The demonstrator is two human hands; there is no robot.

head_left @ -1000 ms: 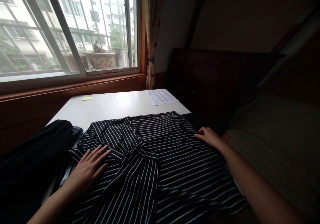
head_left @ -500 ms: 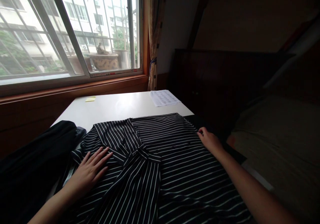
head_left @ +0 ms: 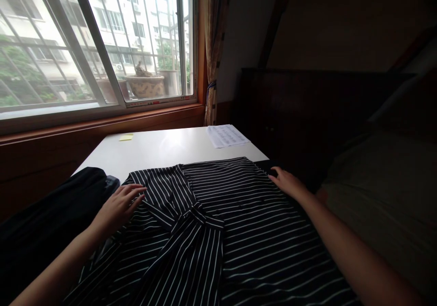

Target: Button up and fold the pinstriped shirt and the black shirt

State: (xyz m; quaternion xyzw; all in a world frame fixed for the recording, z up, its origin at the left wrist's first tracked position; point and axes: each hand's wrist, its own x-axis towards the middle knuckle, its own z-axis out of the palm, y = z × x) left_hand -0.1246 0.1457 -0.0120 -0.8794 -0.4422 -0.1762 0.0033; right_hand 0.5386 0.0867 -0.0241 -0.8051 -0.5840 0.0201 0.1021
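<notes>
A black garment with white stripes (head_left: 252,233) lies spread over the front of a white table. Near its middle is a knotted band (head_left: 198,212), with fabric gathered below it. My left hand (head_left: 118,206) is over the garment's upper left edge, fingers stretched forward and slightly apart; whether they touch the cloth I cannot tell. At the right edge is my right hand (head_left: 288,183), its thumb near the striped cloth and the forefinger held apart from it. No cloth shows pinched between them.
Dark folded cloth (head_left: 51,219) is heaped at the left. On the white table (head_left: 160,149) are a yellow sticky note (head_left: 126,137) and printed sheets (head_left: 227,136). A barred window (head_left: 143,37) and a tied curtain (head_left: 211,69) stand behind. Dim bedding (head_left: 382,183) lies to the right.
My left hand has lifted from lying flat on the garment and moved up toward its upper left edge. The right thumb and forefinger, close together at the right edge, have parted.
</notes>
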